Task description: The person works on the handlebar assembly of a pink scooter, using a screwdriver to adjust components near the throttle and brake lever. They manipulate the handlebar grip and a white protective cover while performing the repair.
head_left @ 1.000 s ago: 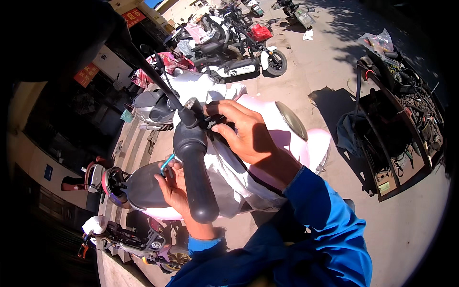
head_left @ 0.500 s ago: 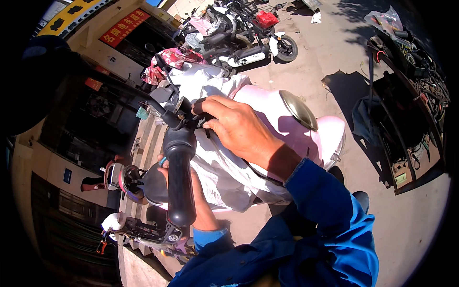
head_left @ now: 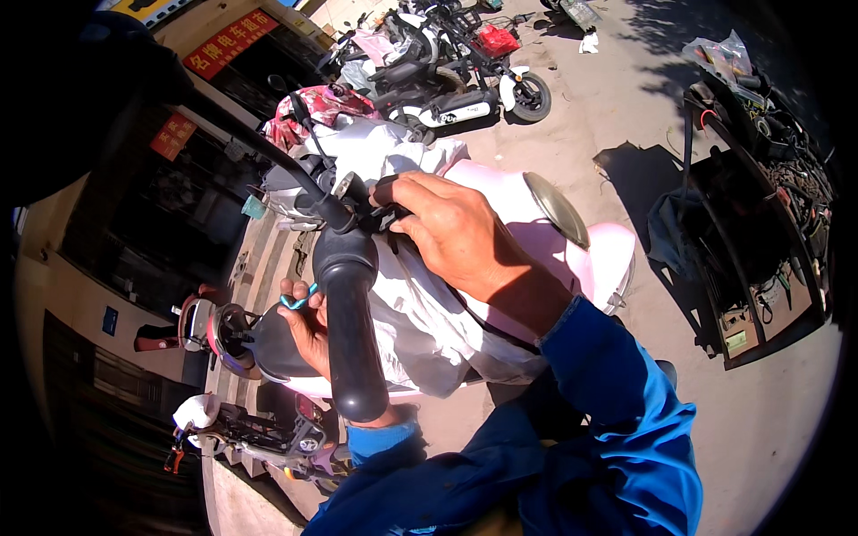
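Note:
A black handlebar grip [head_left: 354, 348] of a pink scooter [head_left: 500, 192] stands up toward me in the middle of the view. My right hand [head_left: 451, 234] reaches in from the right, its thumb and fingers closed on a small black part [head_left: 384, 217] beside the inner end of the grip. Behind the grip, partly hidden by it, my left hand [head_left: 308, 323] is closed around a tool with a curved teal handle [head_left: 299, 299]; the tool's working end cannot be made out. A mirror stem [head_left: 286, 165] rises from the handlebar toward the upper left.
White cloth [head_left: 420, 322] drapes over the scooter's front. At the right stands a dark open-framed cart [head_left: 742, 241] with wires and tools. Parked scooters [head_left: 447, 103] fill the far side; others [head_left: 268, 438] stand by steps at the left. A shopfront [head_left: 161, 205] borders the left.
My left hand has shifted up and left from behind the grip, so more of its fingers and the teal handle show. My right hand keeps its hold at the handlebar.

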Tool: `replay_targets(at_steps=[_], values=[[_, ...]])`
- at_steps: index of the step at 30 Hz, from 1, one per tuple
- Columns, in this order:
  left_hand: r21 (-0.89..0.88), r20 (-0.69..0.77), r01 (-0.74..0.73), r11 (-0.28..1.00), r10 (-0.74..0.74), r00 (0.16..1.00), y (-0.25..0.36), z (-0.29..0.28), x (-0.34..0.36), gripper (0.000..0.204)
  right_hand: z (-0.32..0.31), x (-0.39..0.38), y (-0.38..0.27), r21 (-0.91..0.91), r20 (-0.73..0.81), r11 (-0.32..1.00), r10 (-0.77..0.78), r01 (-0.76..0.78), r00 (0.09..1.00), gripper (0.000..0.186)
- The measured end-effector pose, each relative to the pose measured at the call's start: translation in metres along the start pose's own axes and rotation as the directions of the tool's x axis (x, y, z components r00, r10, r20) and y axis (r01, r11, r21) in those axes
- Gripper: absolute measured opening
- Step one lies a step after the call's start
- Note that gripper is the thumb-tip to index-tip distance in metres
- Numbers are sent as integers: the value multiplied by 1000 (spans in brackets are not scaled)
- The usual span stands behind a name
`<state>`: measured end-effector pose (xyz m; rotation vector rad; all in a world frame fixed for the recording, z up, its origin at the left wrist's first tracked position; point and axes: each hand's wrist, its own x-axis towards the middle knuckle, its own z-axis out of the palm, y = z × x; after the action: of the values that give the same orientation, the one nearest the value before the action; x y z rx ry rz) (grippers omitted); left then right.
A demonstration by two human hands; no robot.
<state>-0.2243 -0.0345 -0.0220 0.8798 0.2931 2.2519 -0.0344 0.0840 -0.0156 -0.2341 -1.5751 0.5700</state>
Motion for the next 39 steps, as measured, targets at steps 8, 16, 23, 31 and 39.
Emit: replay_targets(at_steps=[8,16,23,31,39], values=[[380,-6,-152,912,167,986,14,-6,-4,42,2,3,-16,-155,50,988,-20,28,999,33],[417,67,-139,898,123,990,2,-12,-8,33,-2,10,-31,-380,151,921,-29,85,988,39],[524,172,-228,820,161,972,0,-28,-5,14,3,8,-40,-436,114,898,121,-59,986,37],[500,461,-554,665,337,821,-7,-38,9,18,4,10,-49,-474,134,871,214,-127,967,44],[289,87,-216,933,199,976,-7,-41,7,14,7,10,-57,-697,81,704,266,-136,961,45]])
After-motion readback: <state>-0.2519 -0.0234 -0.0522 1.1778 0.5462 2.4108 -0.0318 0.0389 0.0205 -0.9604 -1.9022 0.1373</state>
